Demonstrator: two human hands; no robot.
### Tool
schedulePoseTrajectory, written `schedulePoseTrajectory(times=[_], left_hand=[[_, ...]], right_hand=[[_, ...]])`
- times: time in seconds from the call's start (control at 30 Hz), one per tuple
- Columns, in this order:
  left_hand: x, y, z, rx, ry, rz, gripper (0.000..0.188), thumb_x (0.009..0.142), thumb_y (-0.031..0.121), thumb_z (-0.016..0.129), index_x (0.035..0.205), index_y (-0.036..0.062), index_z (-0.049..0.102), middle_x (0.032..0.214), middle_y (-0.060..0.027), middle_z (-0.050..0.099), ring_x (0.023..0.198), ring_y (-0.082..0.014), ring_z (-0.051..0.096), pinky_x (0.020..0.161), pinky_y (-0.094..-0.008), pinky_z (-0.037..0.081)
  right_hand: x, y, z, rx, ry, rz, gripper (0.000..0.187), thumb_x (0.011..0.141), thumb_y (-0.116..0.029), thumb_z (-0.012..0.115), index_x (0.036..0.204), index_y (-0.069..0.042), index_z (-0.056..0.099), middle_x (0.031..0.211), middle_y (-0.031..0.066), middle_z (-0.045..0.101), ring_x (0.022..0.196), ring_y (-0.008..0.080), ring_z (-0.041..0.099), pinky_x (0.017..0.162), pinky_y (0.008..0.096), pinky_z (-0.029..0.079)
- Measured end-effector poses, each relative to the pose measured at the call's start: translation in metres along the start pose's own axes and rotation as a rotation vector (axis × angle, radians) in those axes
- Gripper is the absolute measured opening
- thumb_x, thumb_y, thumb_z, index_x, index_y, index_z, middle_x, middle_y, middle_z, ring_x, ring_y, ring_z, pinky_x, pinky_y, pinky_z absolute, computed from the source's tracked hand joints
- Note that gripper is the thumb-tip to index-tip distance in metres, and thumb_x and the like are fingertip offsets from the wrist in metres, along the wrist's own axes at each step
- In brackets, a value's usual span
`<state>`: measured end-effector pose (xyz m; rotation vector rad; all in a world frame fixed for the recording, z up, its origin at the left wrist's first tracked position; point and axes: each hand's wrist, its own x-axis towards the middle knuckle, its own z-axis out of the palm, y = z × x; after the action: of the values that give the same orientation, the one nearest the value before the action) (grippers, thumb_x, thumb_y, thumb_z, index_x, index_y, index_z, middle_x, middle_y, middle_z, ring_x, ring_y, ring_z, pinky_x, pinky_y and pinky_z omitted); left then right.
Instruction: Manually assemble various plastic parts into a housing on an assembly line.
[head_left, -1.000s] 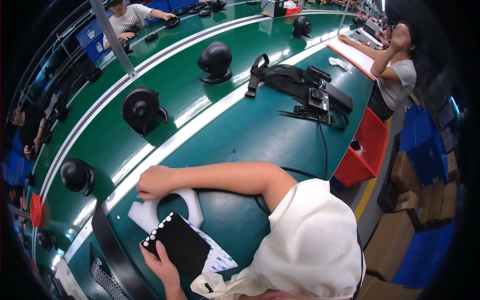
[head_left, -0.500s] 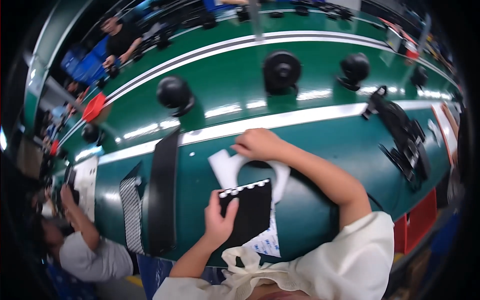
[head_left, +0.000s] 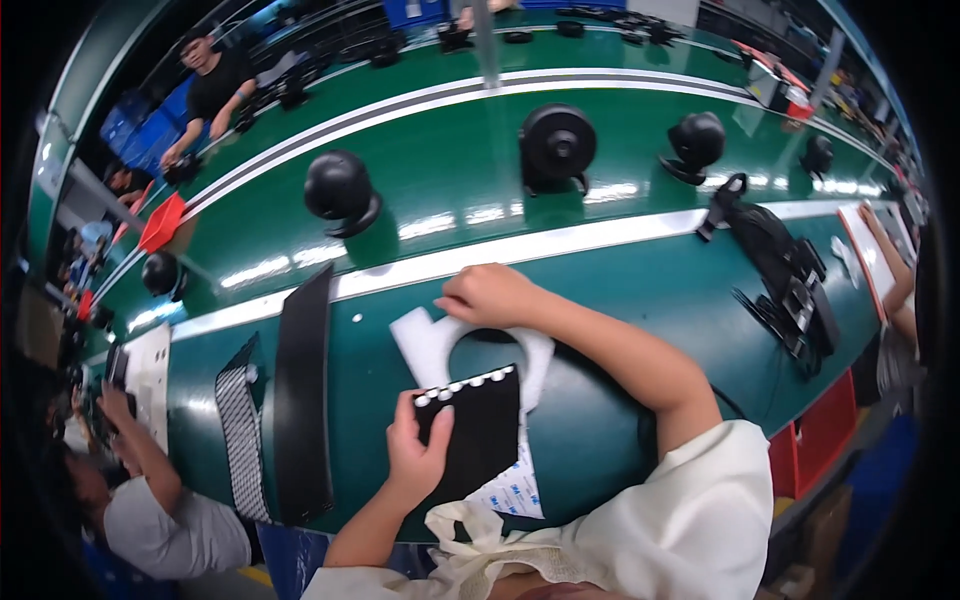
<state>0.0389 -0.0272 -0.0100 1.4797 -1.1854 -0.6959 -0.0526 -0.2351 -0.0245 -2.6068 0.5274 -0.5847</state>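
Note:
A flat black sheet (head_left: 482,435) with a row of white round pads along its far edge is gripped at its left side by my left hand (head_left: 418,450), thumb on top. My right hand (head_left: 490,295) is closed, fingers curled down, just beyond the sheet; what its fingertips pinch, if anything, is hidden. Beneath that hand lies a white curved cutout piece (head_left: 425,348) with a round opening, partly covered by the black sheet. A printed white backing sheet (head_left: 515,492) pokes out below the black sheet, close to my body.
Left of my hands lie a long black panel (head_left: 303,395) and a perforated strip (head_left: 240,430). Black cables and straps (head_left: 785,270) are heaped at right, above a red bin (head_left: 820,435). Round black devices (head_left: 340,190) stand on the green belt (head_left: 440,185). Co-workers sit at both sides.
The whole view has shifted slightly, so things appear farther left. Both hands keep nearly the same pose over the black sheet and white piece. The far co-worker's arm has moved.

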Motion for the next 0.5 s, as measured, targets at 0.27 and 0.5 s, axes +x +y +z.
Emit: schedulePoseTrajectory(times=[0.27,0.5], left_hand=[[0.002,0.012,0.007,-0.026,0.011,0.018,0.015,0.081,0.006,0.05,0.093,-0.0009,0.043,0.076,-0.0004,0.048,0.067,-0.0052,0.042,0.059,-0.019,0.036],[-0.003,0.008,0.003,-0.026,0.026,-0.012,0.015,0.082,0.006,0.047,0.093,-0.0014,0.041,0.077,-0.0032,0.047,0.069,-0.0083,0.043,0.061,-0.0203,0.036]], right_hand=[[-0.002,0.003,-0.003,-0.026,0.005,0.006,0.03,0.077,-0.027,0.05,0.062,-0.002,0.055,0.059,0.016,0.055,0.059,0.0328,0.054,0.056,0.0412,0.044],[-0.002,0.0,0.004,-0.009,0.068,-0.039,0.028,0.075,-0.026,0.05,0.06,-0.002,0.054,0.06,0.0156,0.055,0.059,0.0333,0.054,0.055,0.0413,0.044]])
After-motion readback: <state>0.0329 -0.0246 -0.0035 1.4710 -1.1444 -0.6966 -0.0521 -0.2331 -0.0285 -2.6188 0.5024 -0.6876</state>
